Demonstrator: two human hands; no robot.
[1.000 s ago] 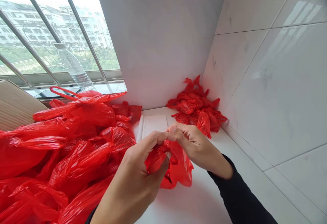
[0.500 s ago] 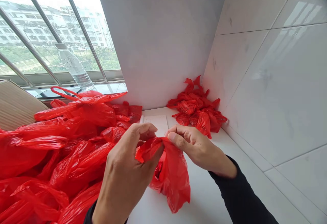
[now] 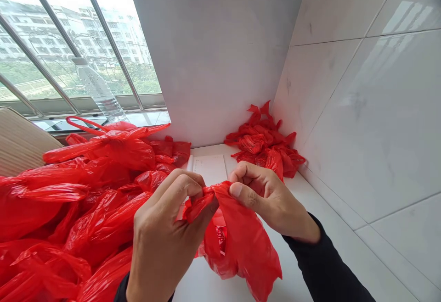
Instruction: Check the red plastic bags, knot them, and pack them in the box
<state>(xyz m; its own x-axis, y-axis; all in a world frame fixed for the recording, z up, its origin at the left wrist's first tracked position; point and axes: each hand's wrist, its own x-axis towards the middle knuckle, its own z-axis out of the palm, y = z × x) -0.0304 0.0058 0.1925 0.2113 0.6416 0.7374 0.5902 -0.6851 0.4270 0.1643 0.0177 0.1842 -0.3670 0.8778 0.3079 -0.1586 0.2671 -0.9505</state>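
Observation:
A red plastic bag (image 3: pixel 248 242) hangs between my hands over the white table, its top bunched and twisted. My left hand (image 3: pixel 168 228) pinches the gathered part between thumb and fingers. With thumb and forefinger, my right hand (image 3: pixel 268 196) grips the same bag a little to the right. Through a gap in the bag a red packet with pale print (image 3: pixel 221 237) shows; the rest of the contents is hidden. Close to my left hand lies a heap of filled, knotted red bags (image 3: pixel 103 201).
Crumpled red bags (image 3: pixel 262 139) lie in the far corner. A white booklet (image 3: pixel 209 166) rests behind my hands. By the barred window stands a clear water bottle (image 3: pixel 99 88). A thick block of paper (image 3: pixel 22 141) is at the left. Tiled wall (image 3: pixel 379 123) bounds the right.
My left fingers have closed down onto the bunched top. My right hand has shifted slightly right, and the loose bag end has swung right and lower.

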